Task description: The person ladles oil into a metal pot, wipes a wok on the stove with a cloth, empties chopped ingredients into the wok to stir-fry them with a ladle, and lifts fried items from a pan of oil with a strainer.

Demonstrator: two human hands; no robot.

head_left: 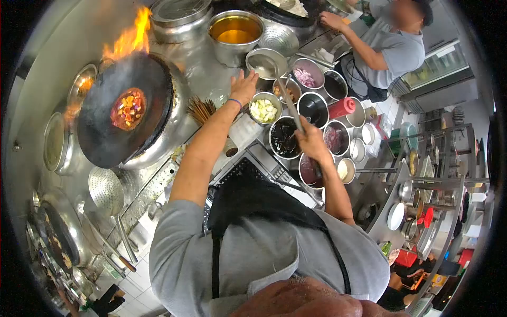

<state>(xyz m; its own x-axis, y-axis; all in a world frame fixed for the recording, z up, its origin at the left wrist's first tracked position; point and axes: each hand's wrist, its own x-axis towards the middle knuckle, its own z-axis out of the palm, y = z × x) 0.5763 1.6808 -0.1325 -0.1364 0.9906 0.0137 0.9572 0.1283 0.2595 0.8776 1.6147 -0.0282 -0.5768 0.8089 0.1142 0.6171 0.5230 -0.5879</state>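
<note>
The right hand (pixel 310 143) grips the handle of a ladle (pixel 266 63), and everything sits around that grip. The ladle's bowl lies beyond it, over the counter, with the left hand (pixel 243 87) just beside the bowl, resting on the counter near a bowl of chopped pieces (pixel 263 110). Directly under the grip and to either side of it stand seasoning bowls (pixel 312 108) in a tight cluster. A pot of oil (pixel 235 30) stands farther off, past the ladle's bowl. Well to the left of the grip sits a wok (pixel 127 108) with food in it, flames (pixel 129 37) behind it. A skimmer (pixel 105 191) lies nearer the person, left of the grip. A co-worker's hand (pixel 331 21) is far beyond, to the right.
</note>
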